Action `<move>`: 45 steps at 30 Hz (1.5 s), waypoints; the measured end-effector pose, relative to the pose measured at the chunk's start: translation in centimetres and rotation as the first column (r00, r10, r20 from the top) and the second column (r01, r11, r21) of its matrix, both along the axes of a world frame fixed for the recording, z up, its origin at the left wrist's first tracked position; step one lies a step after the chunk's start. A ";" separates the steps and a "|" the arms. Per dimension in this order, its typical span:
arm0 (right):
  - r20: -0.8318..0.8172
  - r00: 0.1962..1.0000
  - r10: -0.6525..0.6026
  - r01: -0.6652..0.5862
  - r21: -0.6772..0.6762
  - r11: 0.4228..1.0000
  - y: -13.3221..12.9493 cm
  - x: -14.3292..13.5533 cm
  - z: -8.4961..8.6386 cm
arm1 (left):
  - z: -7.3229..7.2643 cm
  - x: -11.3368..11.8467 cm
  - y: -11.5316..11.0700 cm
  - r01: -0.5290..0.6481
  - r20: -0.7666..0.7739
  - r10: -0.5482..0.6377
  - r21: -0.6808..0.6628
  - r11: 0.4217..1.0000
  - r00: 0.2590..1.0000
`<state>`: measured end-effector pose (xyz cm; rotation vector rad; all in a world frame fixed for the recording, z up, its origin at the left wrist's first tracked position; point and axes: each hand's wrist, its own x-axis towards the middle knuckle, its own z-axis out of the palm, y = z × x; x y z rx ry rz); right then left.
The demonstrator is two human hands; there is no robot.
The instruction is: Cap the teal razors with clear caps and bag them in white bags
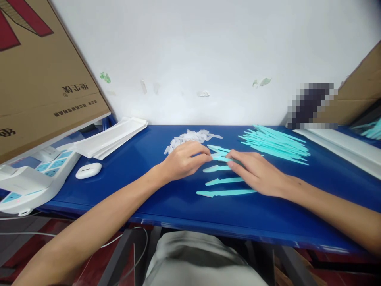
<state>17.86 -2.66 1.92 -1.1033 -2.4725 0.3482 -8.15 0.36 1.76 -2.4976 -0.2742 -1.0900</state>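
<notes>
Several turquoise razor-like sticks [226, 193] lie in a rough column on the blue table, blade ends to the left. At the column's top, my left hand [189, 159] pinches the left end of one turquoise stick [218, 157]. My right hand [257, 171] has its thumb and forefinger closed on the same stick farther right, and its other fingers hang over the sticks below. A heap of small translucent caps [193, 137] sits behind my left hand. A large pile of turquoise sticks [276, 145] lies behind my right hand.
The blue table [166, 206] meets a white wall. At left are a cardboard box [44, 71], white trays [110, 139], a power strip [59, 163] and a white earphone case [88, 171]. Long white trays [345, 147] and another box [357, 91] are at right.
</notes>
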 end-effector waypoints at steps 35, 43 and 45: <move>0.236 0.972 -0.012 -0.047 0.245 0.968 -0.5 1.0 1.0 | 0.5 -1.1 0.7 -0.113 -0.341 0.053 -0.160 0.981 0.939; 0.217 0.938 -0.270 0.194 0.317 0.928 2.4 2.6 0.4 | 1.1 -1.8 1.5 -0.328 -0.240 0.279 -0.198 0.924 0.930; 0.232 0.923 -0.308 0.222 0.331 0.917 3.0 3.1 -0.1 | 1.3 -2.7 2.0 -0.408 -0.264 0.348 -0.223 0.885 0.899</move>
